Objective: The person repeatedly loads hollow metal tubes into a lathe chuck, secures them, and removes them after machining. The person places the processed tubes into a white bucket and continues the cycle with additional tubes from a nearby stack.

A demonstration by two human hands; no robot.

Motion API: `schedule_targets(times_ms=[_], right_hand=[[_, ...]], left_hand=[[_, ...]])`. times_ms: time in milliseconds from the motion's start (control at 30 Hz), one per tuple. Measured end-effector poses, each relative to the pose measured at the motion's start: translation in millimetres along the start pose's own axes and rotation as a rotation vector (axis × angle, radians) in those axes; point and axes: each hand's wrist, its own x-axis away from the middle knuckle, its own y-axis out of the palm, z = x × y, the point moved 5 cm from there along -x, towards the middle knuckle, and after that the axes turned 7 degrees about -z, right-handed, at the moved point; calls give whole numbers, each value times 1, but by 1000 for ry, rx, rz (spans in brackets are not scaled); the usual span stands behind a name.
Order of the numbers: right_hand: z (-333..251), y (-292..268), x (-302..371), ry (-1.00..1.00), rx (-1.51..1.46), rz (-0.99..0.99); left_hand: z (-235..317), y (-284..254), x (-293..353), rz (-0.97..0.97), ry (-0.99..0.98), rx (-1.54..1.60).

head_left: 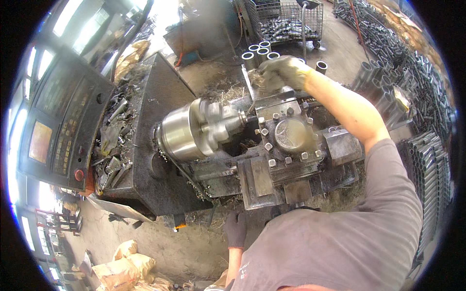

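My right hand (284,73), in a dirty light work glove, reaches over the far side of the lathe carriage. Its fingers point left, dark and smeared, so I cannot make out whether they hold anything. Beside them rises a pale flat upright strip (246,76). Nearer to me is the square tool post (291,135), ringed with bolts. To its left is the shiny lathe chuck (182,131), whose blurred jaws look to be spinning around a short metal ring (241,117). My left hand (236,230), in a dark glove, hangs low before the machine; its fingers are unclear.
A control panel (58,126) with a red button stands left of the chip-littered headstock (160,102). Cut tubes (262,51) stand behind the carriage. Stacked tubes (427,179) line the right, below a heap of metal pieces (412,63). Brown sacks (124,271) lie lower left.
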Motion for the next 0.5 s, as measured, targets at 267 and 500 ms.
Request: schedule_targets(times_ms=[267, 500], right_hand=[[18, 40, -44, -499, 1353, -287], [124, -58, -85, -172, 1693, -745]], left_hand=[[53, -24, -21, 44, 258, 11], [95, -34, -5, 23, 225, 31]])
